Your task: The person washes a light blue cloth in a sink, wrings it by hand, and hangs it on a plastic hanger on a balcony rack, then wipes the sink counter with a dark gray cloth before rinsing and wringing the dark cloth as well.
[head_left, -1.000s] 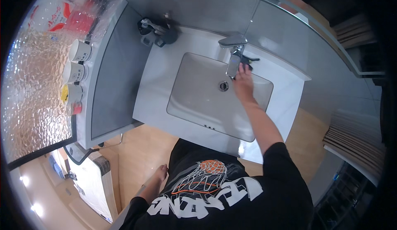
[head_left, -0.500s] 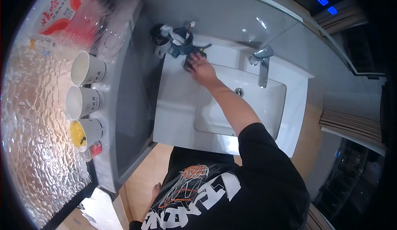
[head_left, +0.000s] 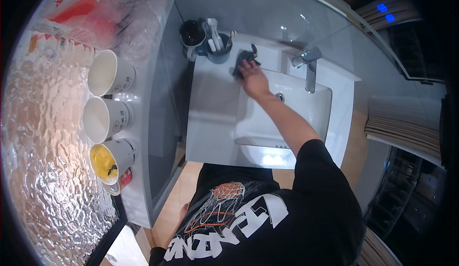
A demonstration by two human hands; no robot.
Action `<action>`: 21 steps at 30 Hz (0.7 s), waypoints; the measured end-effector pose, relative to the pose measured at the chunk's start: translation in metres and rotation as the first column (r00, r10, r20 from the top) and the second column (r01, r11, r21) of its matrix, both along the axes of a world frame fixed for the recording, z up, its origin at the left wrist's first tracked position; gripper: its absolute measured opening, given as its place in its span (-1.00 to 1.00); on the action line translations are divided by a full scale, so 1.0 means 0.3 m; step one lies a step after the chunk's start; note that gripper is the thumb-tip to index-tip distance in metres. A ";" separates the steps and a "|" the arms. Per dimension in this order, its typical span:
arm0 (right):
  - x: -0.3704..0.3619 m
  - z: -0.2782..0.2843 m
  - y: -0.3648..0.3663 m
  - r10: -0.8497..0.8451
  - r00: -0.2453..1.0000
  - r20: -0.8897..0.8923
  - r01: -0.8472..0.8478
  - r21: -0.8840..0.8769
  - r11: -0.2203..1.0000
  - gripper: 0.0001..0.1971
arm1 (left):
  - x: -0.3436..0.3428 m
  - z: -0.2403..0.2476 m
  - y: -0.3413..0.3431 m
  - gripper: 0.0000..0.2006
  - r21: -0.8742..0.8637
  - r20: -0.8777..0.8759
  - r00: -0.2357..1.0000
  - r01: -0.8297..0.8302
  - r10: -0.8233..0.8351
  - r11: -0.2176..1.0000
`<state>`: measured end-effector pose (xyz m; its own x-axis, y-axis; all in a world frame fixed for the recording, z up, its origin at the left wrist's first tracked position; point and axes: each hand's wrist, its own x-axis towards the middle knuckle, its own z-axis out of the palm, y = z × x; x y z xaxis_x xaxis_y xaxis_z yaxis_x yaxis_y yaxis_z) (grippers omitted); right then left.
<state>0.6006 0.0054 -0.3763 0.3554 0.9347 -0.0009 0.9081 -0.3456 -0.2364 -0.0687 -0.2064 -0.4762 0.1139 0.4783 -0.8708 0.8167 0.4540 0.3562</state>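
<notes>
Three white paper cups (head_left: 109, 118) stand in a row on the grey ledge (head_left: 143, 137) at the far left, the nearest one holding something yellow, and they are well apart from the work. Rightward, at the back left corner of the white worktop (head_left: 210, 118), a dark mug (head_left: 192, 36) stands beside a dark holder of toothbrushes (head_left: 219, 51). Just right of that holder lies the dark crumpled cloth (head_left: 245, 59), on the worktop's back ledge between the holder and the chrome tap (head_left: 310, 67). The right hand (head_left: 252, 77) reaches forward over the white basin (head_left: 287, 118) from the lower right, the forearm running on a slant up and to the left; its fingers are laid flat and spread on the cloth, pressing it down rather than clenched round it. The cloth thus lies straight ahead of the fingertips, at the far end of the arm's line, with the holder close on its left side and the tap a little way off on its right. The left hand (head_left: 181, 212) hangs low by the person's side, well away from the sink, half hidden by the black printed shirt (head_left: 258, 223); whether it is open or closed I cannot tell. Only the right hand is near the cloth.
</notes>
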 end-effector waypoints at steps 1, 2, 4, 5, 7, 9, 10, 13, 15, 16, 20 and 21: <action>-0.059 -0.050 -0.028 0.051 0.999 0.002 -0.051 0.027 0.998 -0.54 | 0.002 -0.001 -0.004 -0.47 -0.006 0.000 1.000 -0.003 0.003 1.000; -0.160 -0.040 -0.051 0.113 0.992 0.058 -0.111 -0.035 0.993 -0.56 | 0.009 0.007 -0.004 -0.47 -0.012 -0.008 1.000 0.003 -0.003 1.000; -0.342 0.028 -0.102 0.263 0.944 -0.198 -0.287 -0.104 0.952 -0.68 | 0.028 0.025 0.002 -0.47 -0.012 -0.014 1.000 0.014 -0.014 1.000; -0.401 -0.062 -0.184 0.528 0.844 -0.099 -0.507 0.174 0.844 -0.70 | 0.041 0.035 0.012 -0.47 -0.012 -0.015 1.000 0.023 -0.023 1.000; -0.487 -0.049 -0.220 0.687 0.722 -0.082 -0.668 0.176 0.723 -0.68 | 0.053 0.043 0.007 -0.46 -0.008 -0.014 1.000 0.022 -0.022 1.000; -0.453 -0.048 -0.169 0.687 0.714 -0.135 -0.665 0.175 0.726 -0.65 | 0.063 0.049 0.005 -0.46 -0.007 -0.007 1.000 0.016 -0.016 1.000; -0.391 -0.043 -0.099 0.627 0.753 -0.201 -0.605 0.164 0.779 -0.64 | 0.067 0.052 0.009 -0.46 -0.003 0.002 1.000 0.014 -0.014 1.000; -0.251 0.017 0.090 0.256 0.960 -0.110 -0.251 0.057 0.966 -0.59 | 0.076 0.068 0.020 -0.46 0.004 0.001 1.000 0.025 -0.025 1.000; -0.287 -0.011 0.084 0.163 0.986 -0.030 -0.153 0.218 0.964 -0.58 | 0.060 0.074 0.004 -0.46 -0.001 -0.014 0.999 0.035 -0.035 0.999; -0.347 -0.026 0.067 0.173 0.983 -0.059 -0.160 0.182 0.970 -0.59 | 0.053 0.078 -0.003 -0.46 -0.003 -0.021 0.999 0.038 -0.038 0.999; -0.572 -0.064 -0.265 0.528 0.845 -0.086 -0.517 0.123 0.847 -0.58 | 0.034 0.062 -0.017 -0.47 -0.023 -0.022 0.998 0.054 -0.054 0.998; -0.586 -0.033 -0.354 0.591 0.806 -0.022 -0.582 0.152 0.799 -0.59 | 0.031 0.052 -0.022 -0.47 -0.026 -0.021 0.998 0.054 -0.054 0.998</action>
<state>0.4248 -0.1009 -0.3861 -0.2570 0.9572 0.1328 0.9079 0.2863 -0.3063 -0.0594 -0.2130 -0.4607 0.1196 0.4496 -0.8852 0.8477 0.4179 0.3268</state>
